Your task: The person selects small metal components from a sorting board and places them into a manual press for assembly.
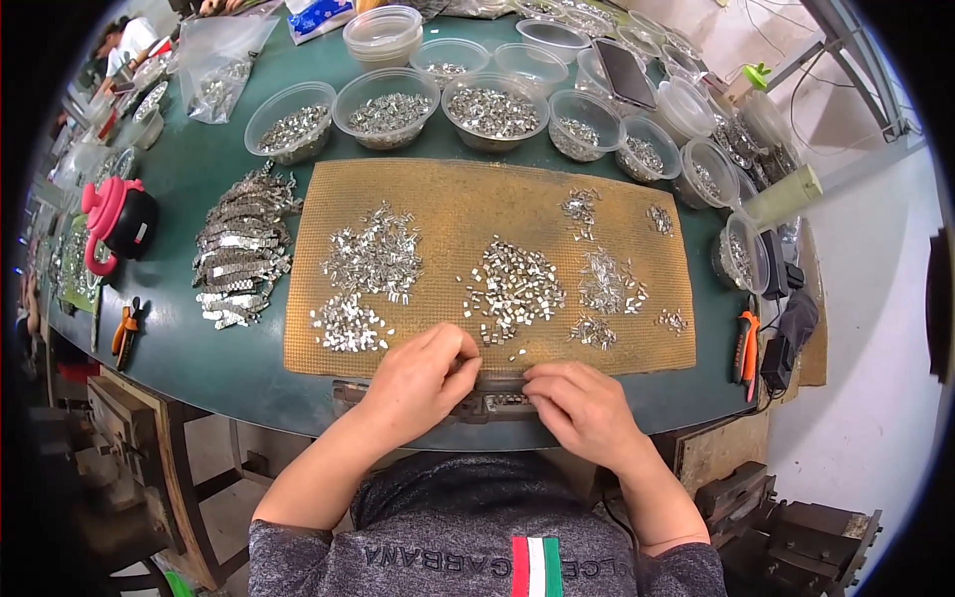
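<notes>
My left hand [423, 378] is closed, thumb and forefinger pinched together at the front edge of the tan textured mat [463, 199]. My right hand [585, 403] has its fingers curled in at the right end of a dark metal jig [505, 403] along the table's front edge. A row of small metal links shows in the jig between my hands. Whatever either hand pinches is too small or hidden to make out. Just beyond my fingers lies a pile of small silvery links [517, 289]. More heaps of little metal parts [373, 254] are spread left and right on the mat.
Plastic bowls of metal parts [494, 107] curve around the mat's back and right. Linked metal strips [244, 244] lie left of it. Orange-handled pliers [124, 333], a pink-and-black mug [121, 221], orange-handled cutters [746, 348] and a phone [625, 74] are around. A person [129, 42] sits far left.
</notes>
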`<state>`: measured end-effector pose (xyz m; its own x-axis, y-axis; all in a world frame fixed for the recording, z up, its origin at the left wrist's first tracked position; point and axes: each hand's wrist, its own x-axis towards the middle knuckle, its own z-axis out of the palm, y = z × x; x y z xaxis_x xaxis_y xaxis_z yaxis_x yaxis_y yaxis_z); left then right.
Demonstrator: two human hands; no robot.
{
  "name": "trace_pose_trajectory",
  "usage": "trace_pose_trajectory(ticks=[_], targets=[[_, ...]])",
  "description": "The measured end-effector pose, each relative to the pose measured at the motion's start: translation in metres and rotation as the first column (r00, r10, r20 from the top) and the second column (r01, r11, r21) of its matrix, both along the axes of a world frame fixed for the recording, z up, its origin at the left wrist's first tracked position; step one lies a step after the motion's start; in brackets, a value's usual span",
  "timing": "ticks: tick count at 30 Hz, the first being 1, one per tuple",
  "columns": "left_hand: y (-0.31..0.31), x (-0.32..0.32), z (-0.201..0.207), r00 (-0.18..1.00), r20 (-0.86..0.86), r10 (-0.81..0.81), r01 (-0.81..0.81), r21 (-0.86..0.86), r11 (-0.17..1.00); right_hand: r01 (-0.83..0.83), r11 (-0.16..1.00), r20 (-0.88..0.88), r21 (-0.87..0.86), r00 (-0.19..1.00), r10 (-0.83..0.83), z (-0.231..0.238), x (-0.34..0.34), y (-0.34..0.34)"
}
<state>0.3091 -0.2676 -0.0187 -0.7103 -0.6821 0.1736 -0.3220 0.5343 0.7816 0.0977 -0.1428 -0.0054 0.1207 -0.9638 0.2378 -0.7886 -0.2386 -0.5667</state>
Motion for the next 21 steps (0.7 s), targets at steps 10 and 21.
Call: trace_pose_trajectory(ticks=[10,21], targets=[[0.009,0.014,0.005,1.0,-0.022,-0.013,0.014,0.051,0.999,0.114,0.991,-0.195,-0.077,0.973,-0.127,-0.011,0.002,-0.031],[0.011,0.014,-0.004,0.997,-0.07,-0.017,0.018,0.025,1.0,-0.019,0.997,-0.067,-0.08,0.998,0.014,0.001,0.019,-0.012]])
